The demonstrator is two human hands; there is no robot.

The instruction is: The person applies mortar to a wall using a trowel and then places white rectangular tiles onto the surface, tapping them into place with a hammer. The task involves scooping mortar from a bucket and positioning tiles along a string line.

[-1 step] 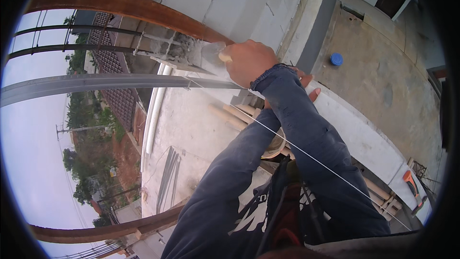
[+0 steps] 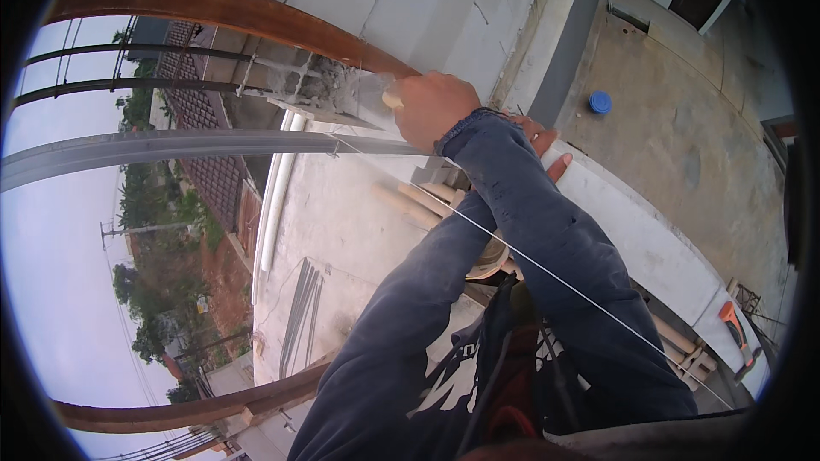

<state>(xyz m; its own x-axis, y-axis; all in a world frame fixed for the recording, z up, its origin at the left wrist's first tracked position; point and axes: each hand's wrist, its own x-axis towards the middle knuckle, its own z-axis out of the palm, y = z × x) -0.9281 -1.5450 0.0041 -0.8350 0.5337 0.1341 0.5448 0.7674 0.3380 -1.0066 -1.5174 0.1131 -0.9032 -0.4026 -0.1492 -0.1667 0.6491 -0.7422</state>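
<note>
My right hand (image 2: 437, 109) is closed on a pale-handled tool (image 2: 392, 99), whose grey end is blurred against rough, dusty grey masonry (image 2: 320, 85) under a rust-brown beam (image 2: 213, 8). The right forearm crosses over my left one. My left hand (image 2: 544, 149) has its fingers bent over the edge of a long white block ledge (image 2: 623, 205); its palm is hidden. A taut white string (image 2: 581, 297) runs diagonally across my right sleeve. A grey metal channel (image 2: 171, 145) lies just below the masonry.
White block wall (image 2: 410, 8) above, wooden poles (image 2: 397, 205) and a pale slab (image 2: 290, 316) below. An orange-handled saw (image 2: 735, 337) lies at right. A blue lidded tub (image 2: 600, 102) stands on the lower floor. Open drop with roofs and trees (image 2: 149, 299) at left.
My right hand has shifted slightly left with the tool and its forearm with it. My left hand stays at the ledge.
</note>
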